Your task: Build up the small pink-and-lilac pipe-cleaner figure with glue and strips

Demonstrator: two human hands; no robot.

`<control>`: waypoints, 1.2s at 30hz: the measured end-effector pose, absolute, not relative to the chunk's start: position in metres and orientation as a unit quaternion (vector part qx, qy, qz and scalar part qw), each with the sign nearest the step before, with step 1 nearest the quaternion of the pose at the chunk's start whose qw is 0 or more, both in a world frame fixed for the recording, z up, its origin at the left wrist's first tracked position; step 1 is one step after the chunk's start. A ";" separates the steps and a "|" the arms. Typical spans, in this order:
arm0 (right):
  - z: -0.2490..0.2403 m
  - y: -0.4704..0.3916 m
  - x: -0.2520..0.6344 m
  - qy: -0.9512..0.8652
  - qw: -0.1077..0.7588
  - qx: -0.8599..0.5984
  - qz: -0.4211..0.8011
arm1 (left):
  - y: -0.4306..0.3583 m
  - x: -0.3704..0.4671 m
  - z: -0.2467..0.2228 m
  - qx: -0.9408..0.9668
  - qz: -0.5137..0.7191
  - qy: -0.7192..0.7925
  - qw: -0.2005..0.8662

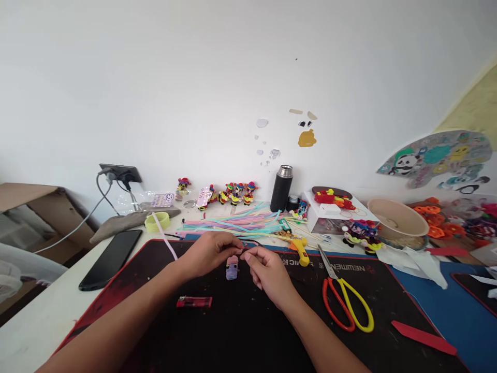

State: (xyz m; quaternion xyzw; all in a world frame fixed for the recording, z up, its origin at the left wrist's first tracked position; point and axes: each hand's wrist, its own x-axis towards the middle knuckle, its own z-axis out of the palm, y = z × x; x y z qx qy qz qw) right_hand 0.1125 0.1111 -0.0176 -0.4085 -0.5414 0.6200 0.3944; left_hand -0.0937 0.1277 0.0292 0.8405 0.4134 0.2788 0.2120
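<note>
A small fuzzy pink and purple figure [232, 269] is between my hands, just below the fingertips, over the dark desk mat [248, 331]. My left hand [212, 252] pinches thumb and fingers together just above the figure's top. From the other side my right hand [267, 272] also pinches, its fingertips close to the left ones. Whatever thin thing lies in the fingertips is too small to make out. A red lighter [194, 302] lies on the mat nearer to me. Scissors [339, 295] with one red and one yellow handle rest at the right.
Pastel pipe cleaners [233, 223] lie behind the mat beside a yellow glue gun [300, 251]. A black flask [281, 189] stands near the wall. Left are a phone [111, 259] and a tape roll [157, 221]; right, a beige bowl [399, 217] and a red strip [423, 338].
</note>
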 end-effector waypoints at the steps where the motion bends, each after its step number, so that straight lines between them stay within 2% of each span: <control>1: -0.017 0.111 0.112 -0.540 0.396 -0.406 0.623 | 0.128 -0.094 0.029 0.843 0.278 0.410 0.208; 15: -0.016 0.111 0.112 -0.508 0.407 -0.395 0.649 | 0.129 -0.092 0.021 0.853 0.291 0.374 0.218; 30: -0.015 0.110 0.110 -0.488 0.430 -0.389 0.652 | 0.126 -0.091 0.030 0.811 0.292 0.424 0.278; 36: -0.005 0.113 0.117 -0.442 0.490 -0.393 0.640 | 0.127 -0.092 0.029 0.826 0.281 0.429 0.235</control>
